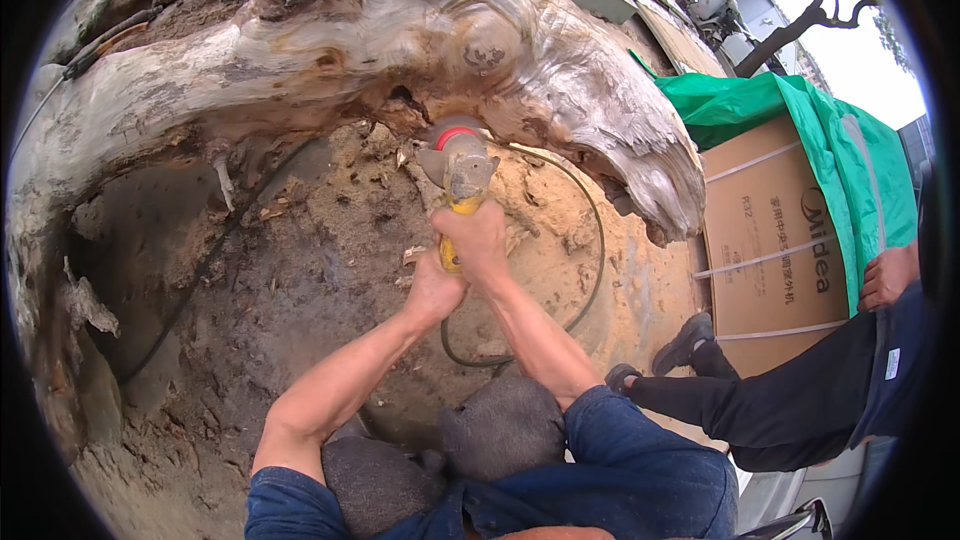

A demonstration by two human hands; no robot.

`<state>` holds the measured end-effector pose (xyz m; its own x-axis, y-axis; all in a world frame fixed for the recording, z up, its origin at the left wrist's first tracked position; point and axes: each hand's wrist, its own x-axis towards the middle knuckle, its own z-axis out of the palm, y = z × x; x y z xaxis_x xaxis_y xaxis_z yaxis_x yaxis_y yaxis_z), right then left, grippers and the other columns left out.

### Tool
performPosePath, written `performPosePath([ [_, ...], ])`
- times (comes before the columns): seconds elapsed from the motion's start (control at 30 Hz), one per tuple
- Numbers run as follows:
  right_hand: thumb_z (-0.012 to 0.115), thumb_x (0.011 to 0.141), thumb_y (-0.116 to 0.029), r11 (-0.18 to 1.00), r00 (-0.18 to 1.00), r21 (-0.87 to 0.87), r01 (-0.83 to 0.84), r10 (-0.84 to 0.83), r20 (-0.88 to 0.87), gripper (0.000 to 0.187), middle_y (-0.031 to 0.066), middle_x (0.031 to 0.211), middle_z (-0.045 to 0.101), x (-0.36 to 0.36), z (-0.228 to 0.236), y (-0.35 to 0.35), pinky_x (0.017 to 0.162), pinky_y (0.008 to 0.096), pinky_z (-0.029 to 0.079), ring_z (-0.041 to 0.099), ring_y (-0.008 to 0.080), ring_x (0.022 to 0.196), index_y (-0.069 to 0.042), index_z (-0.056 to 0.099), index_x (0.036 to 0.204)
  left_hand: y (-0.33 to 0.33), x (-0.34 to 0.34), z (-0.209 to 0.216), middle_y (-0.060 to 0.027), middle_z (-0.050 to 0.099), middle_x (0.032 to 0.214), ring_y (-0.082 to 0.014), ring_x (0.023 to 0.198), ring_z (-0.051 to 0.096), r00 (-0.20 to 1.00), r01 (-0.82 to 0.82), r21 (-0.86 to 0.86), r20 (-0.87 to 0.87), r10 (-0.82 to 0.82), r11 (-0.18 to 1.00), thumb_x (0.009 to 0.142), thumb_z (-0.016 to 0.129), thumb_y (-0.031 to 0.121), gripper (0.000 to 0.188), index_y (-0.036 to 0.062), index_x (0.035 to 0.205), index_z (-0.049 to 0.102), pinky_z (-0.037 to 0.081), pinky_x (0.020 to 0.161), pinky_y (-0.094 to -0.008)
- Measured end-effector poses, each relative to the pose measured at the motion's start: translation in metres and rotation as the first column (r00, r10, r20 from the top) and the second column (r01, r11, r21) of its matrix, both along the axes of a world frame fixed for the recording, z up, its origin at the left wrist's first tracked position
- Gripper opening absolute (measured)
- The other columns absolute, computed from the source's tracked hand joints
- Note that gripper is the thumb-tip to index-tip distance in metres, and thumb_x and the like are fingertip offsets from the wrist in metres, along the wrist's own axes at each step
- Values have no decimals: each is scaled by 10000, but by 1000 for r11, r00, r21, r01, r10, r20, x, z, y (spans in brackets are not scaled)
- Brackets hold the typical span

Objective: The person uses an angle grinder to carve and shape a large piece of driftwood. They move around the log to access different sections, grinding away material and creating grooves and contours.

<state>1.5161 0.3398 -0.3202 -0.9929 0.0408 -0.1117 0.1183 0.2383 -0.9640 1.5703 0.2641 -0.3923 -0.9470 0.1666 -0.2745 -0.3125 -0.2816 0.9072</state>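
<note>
- Both hands are on the angle grinder (462,180): the right hand (483,243) is wrapped tight round its yellow body, and the left hand (437,290) is closed round the rear of the handle just behind it.
- The grinder sits at mid-frame, its grey head and red-rimmed guard pushed up against the underside of the big weathered tree trunk (300,50), right at a dark hollow in the wood.
- Pale sawdust (540,230) lies over the ground below the cut.
- A black power cable (590,250) loops off to the right and curls back toward the person's knees (500,425).
- To do this well, I'd judge: keep both wrists locked, let the disc graze rather than dig in, and keep that cable loop behind the tool.
- Off to the right stands a large brown cardboard box (770,240), flat-faced, bound with white straps and carrying dark printing down one side.
- A green tarpaulin (850,160) is draped over its top and far edge.
- Another person in dark trousers (790,405) sits beside the box, one hand (888,275) resting against it.
</note>
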Motion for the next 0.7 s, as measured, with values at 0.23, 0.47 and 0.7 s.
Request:
performPosePath([
  [0.23, 696, 772, -104, 1000, 1000, -16, 5, -5, -13, 119, 91, 717, 687, -1, 10, 9, 548, 319, 499, 651, 162, 615, 9, 682, 808, 2, -6, 11, -78, 731, 961, -144, 828, 681, 998, 63, -60, 4, -63, 996, 914, 753, 169, 307, -6, 1147, 658, 543, 692, -335],
  [0.47, 687, 771, -132, 999, 999, 31, 21, -22, 30, 140, 70, 640, 639, -3, 10, 6, 536, 344, 489, 623, 166, 577, 2, 652, 758, 2, -9, 7, -75, 695, 848, -150, 714, 665, 999, 53, -58, 0, -53, 997, 910, 739, 172, 256, -4, 1078, 661, 511, 576, -337],
  [0.7, 694, 785, -107, 997, 999, -63, 33, -30, 34, 111, 59, 650, 634, -6, -10, 1, 531, 326, 469, 608, 156, 567, -7, 667, 746, 1, -4, -1, -51, 641, 714, -133, 525, 582, 993, 48, 31, 105, -51, 998, 920, 725, 180, 218, -2, 1012, 647, 424, 442, -324],
])
